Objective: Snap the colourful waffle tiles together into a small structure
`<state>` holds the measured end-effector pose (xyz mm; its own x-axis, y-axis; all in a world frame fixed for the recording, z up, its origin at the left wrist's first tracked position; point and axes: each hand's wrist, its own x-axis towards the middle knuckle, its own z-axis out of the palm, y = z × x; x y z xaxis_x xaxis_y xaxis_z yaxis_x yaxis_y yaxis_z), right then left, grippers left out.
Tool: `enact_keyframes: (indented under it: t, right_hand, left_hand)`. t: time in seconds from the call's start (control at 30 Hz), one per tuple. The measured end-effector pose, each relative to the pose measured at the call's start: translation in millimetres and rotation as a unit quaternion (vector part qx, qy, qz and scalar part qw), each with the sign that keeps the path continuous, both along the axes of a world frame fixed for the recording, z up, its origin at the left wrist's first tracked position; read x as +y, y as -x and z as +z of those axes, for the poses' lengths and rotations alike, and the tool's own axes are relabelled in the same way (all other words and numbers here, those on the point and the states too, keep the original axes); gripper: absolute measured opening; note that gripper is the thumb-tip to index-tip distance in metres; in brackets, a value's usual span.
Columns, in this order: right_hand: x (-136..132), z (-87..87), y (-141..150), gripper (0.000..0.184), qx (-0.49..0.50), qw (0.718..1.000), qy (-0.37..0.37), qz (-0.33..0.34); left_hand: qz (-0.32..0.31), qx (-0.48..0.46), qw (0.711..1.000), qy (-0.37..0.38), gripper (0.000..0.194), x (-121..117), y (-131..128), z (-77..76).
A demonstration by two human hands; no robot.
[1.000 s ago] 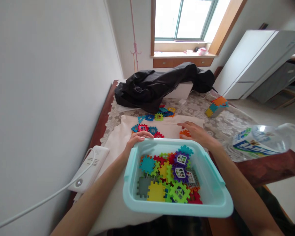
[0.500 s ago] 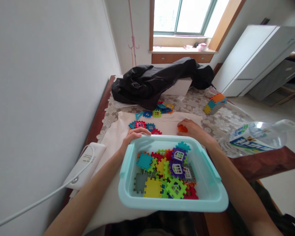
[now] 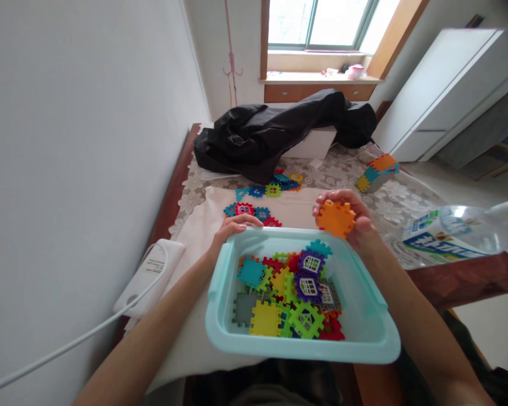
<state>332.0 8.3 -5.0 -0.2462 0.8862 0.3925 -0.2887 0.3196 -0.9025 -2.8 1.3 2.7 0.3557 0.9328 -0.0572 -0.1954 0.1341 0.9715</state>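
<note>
A pale turquoise plastic bin sits at the near table edge, filled with several coloured interlocking tiles. My left hand curls over the bin's far left rim, gripping it. My right hand holds an orange toothed tile up above the bin's far right corner, fingers closed around it. More tiles lie on the cream cloth just beyond the bin, and another cluster of tiles lies farther back.
A black plastic sheet covers the table's far end. A small block built of tiles stands at the right. A clear water bottle lies near the right edge. A white power strip with cable lies left, by the wall.
My right hand picked the orange tile off the cloth and lifted it above the bin's far corner. My left hand stayed on the rim.
</note>
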Motion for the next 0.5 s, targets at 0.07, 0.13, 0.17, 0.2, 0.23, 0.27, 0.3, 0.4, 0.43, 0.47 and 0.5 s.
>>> enact_keyframes:
  t: [0.07, 0.13, 0.17, 0.2, 0.23, 0.27, 0.3, 0.4, 0.43, 0.47, 0.5]
  right_hand:
    - [-4, 0.1, -2, 0.102, -0.025, 0.997, 0.007, 0.067]
    - [-1, -1.3, -3, 0.116, -0.068, 0.994, 0.040, 0.079]
    - [1, -2.2, -3, 0.115, -0.088, 0.992, 0.056, 0.068]
    - [5, -3.1, -3, 0.109, -0.105, 0.991, 0.064, 0.053]
    - [8, -4.3, -2, 0.100, -0.126, 0.989, 0.062, 0.043]
    - [11, -5.7, -1, 0.090, -0.150, 0.987, 0.049, 0.038]
    - [14, -7.3, 0, 0.081, -0.175, 0.983, 0.032, 0.039]
    - [20, -14.0, 0, 0.073, -0.221, 0.974, -0.011, 0.052]
    - [21, -16.6, 1, 0.074, -0.226, 0.973, -0.018, 0.053]
    - [22, -19.1, 1, 0.074, -0.234, 0.971, -0.022, 0.051]
    - [23, -21.4, 2, 0.071, -0.253, 0.966, -0.028, 0.050]
  left_hand:
    - [-0.004, 0.003, 1.000, -0.007, 0.029, 0, 0, 0.5]
    - [-0.006, 0.008, 1.000, -0.010, 0.031, 0, 1, 1.6]
    - [-0.005, 0.010, 1.000, -0.010, 0.032, 0, 1, 2.3]
    - [-0.003, 0.011, 1.000, -0.010, 0.032, 0, 1, 2.8]
    - [0.000, 0.011, 1.000, -0.012, 0.032, 0, 1, 3.2]
    - [0.005, 0.012, 1.000, -0.016, 0.031, 0, 1, 3.5]
    - [0.008, 0.014, 1.000, -0.019, 0.031, -1, 1, 3.5]
    - [0.013, 0.017, 1.000, -0.022, 0.028, -2, 1, 2.9]
    - [0.014, 0.016, 1.000, -0.020, 0.027, -2, 0, 2.5]
    - [0.016, 0.014, 1.000, -0.019, 0.026, -3, 0, 2.0]
    - [0.018, 0.011, 1.000, -0.019, 0.025, -3, 0, 1.3]
